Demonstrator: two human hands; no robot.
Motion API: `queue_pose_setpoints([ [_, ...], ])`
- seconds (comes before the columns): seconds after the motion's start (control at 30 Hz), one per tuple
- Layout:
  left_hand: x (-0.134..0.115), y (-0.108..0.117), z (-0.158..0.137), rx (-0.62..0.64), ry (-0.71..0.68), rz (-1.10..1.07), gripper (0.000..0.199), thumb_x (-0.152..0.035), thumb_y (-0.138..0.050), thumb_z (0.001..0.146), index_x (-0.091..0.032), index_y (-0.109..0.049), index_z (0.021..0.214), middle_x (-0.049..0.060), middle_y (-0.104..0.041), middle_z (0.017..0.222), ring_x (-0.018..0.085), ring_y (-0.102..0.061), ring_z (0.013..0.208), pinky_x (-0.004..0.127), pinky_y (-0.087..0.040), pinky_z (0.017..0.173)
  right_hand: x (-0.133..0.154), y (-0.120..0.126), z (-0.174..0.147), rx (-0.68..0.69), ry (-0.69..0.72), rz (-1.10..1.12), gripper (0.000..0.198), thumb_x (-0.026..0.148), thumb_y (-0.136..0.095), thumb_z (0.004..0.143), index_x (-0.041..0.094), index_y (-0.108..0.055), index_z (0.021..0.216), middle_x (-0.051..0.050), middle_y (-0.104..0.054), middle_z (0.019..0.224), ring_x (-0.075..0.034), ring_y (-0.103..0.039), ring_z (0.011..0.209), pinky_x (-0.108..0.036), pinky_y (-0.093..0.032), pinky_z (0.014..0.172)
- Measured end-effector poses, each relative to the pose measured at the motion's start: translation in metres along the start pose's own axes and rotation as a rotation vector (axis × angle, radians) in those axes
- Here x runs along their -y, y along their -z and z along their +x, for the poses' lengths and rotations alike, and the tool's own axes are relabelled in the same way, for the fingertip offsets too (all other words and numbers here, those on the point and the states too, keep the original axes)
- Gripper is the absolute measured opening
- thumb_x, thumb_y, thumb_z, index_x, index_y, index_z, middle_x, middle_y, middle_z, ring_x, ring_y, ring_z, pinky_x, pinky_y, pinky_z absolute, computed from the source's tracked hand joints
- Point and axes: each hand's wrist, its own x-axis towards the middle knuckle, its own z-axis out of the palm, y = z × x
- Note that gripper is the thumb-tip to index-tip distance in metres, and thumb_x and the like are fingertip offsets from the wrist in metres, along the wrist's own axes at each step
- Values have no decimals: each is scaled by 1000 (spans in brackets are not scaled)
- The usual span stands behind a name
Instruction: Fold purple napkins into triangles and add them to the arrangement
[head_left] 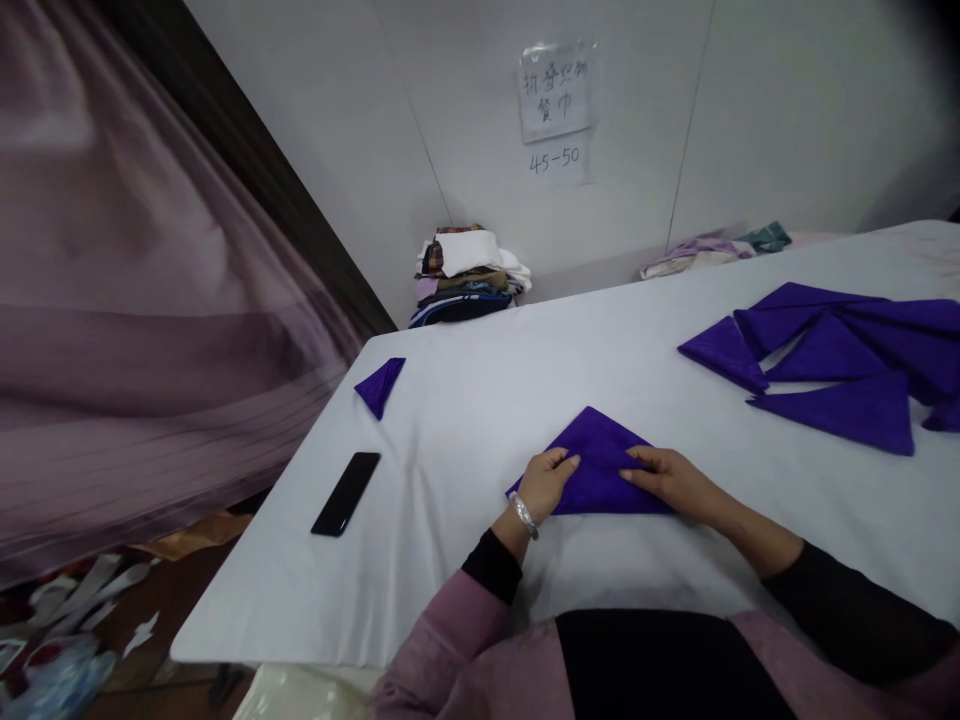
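Evidently soft stuff: a purple cloth [598,485] between left hand [546,482] and right hand [667,478]

The cloth lies on the white-covered desk [450,590] just in front of the person, folded to a roughly triangular shape, its peak pointing away and its long edge nearest the body. The left hand rests over the left corner, thumb on top; the right hand covers the opposite corner, thumb and forefinger slightly parted on the fabric. Both are loosely curled, and one cannot tell whether the hidden fingers pinch the cloth or merely press it.

It looks light, thin and limp, perhaps a little slippery given its faint sheen, and hardly fragile. Likely it is best held by the folded edges near the side corners, thumbs above and fingers beneath, without hard pulling, since the layers could slide apart.

More purple cloths [847,418] lie well to the right; a small purple piece [381,385] and a dark phone [346,494] lie to the left, apart from the hands
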Motion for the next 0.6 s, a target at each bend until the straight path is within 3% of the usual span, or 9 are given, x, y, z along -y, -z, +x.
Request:
queue_pose_setpoints([
  [0.2, -7, 1, 7, -20, 51, -35, 38, -53, -62, 68, -15, -57, 64, -4, -48, 54, 8, -41, 51, 23, -34, 52, 15, -2, 18, -154, 60, -236, 24, 43, -53, 80, 22, -59, 87, 0, -64, 75, -17, -59, 68, -29, -48, 64],
  [0.33, -12, 2, 7, -33, 65, -93, 41, -55, -62, 68, -14, -60, 69, -3, -52, 59, 9, -45, 56, 24, -37, 56, 17, -5, 25, -264, 186, -412, 22, 40, -51, 82, 24, -59, 93, -1, -67, 81, -20, -62, 75, -35, -48, 72],
  [0.6, -12, 3, 8, -9, 107, -124, 40, -54, -67, 63, -15, -57, 63, -4, -49, 55, 9, -43, 52, 24, -35, 54, 3, -6, 25, -327, 336, -491, 21, 37, -51, 84, 26, -53, 102, -3, -68, 88, -23, -65, 85, -39, -51, 74],
])
